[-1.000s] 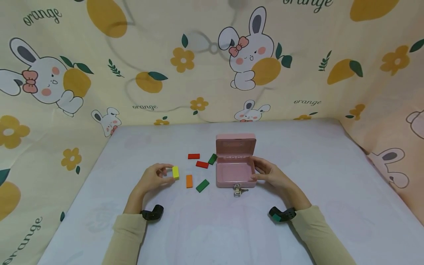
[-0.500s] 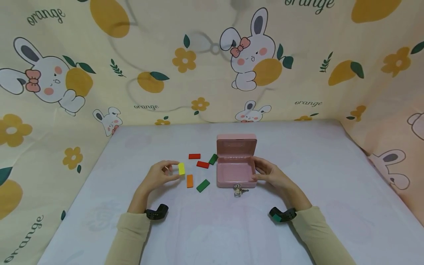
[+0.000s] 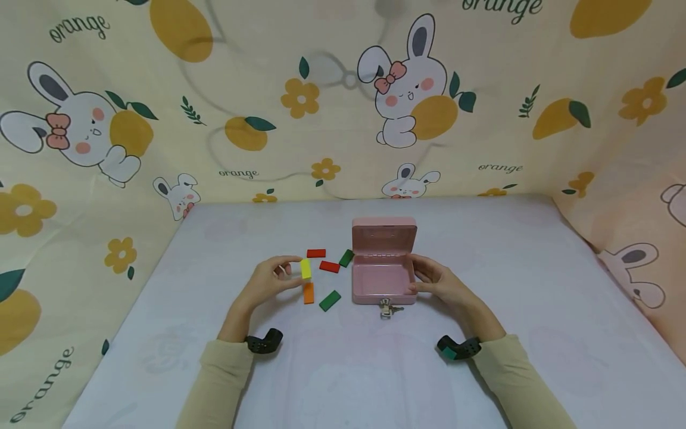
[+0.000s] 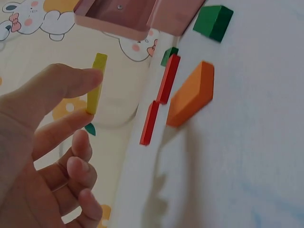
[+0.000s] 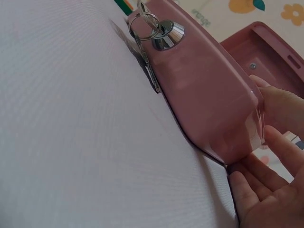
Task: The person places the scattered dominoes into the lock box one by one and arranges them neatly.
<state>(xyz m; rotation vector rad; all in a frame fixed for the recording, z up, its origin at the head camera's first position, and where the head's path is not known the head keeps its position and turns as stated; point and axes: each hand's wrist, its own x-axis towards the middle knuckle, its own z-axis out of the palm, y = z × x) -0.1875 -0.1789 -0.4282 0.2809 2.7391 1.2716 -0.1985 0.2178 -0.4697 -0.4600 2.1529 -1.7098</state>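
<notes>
My left hand pinches a yellow block between thumb and fingertip, held above the table just behind an orange block. In the left wrist view the yellow block stands on end in that pinch, the other fingers loosely bent. My right hand grips the right side of a pink metal cash box, its thumb at the rim and fingers against the outer wall. The box's lid stands raised, and no block shows inside. Keys hang from the lock on its front.
Left of the box lie two red blocks, a green block touching or close to the box's back left side, and another green block nearer the front. A patterned cloth rises behind the white table.
My left hand has carried the yellow block up and to the right, from left of the orange block to just behind it. The right hand keeps its grip on the box.
</notes>
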